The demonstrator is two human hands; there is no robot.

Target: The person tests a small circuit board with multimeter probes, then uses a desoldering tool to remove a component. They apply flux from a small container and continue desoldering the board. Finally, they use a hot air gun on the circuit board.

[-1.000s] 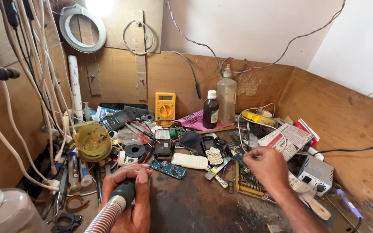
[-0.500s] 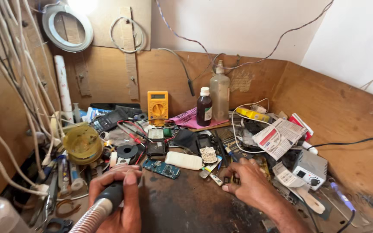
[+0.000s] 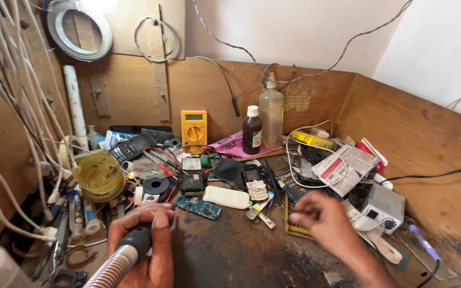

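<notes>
My left hand (image 3: pixel 144 245) is wrapped around a dark handle with a ribbed pale hose (image 3: pixel 114 265), low on the left of the bench. Its tip points towards a small blue-green circuit board (image 3: pixel 198 207). My right hand (image 3: pixel 324 221) is blurred, fingers curled, hovering over a flat yellow-edged board (image 3: pixel 293 228) at the right of centre; whether it holds anything is unclear. Between the hands lie a white oblong block (image 3: pixel 226 197) and small screwdrivers (image 3: pixel 262 216).
A yellow multimeter (image 3: pixel 193 130), a dark brown bottle (image 3: pixel 252 130) and a clear bottle (image 3: pixel 271 120) stand by the wooden back wall. A grey box (image 3: pixel 382 205) and folded papers (image 3: pixel 342 169) sit right; a yellow jar (image 3: pixel 100 176) and cables (image 3: pixel 22 133) crowd the left.
My right hand drew back from the tools near the papers towards me and lower. My left hand kept its hold on the hose handle, shifting slightly right.
</notes>
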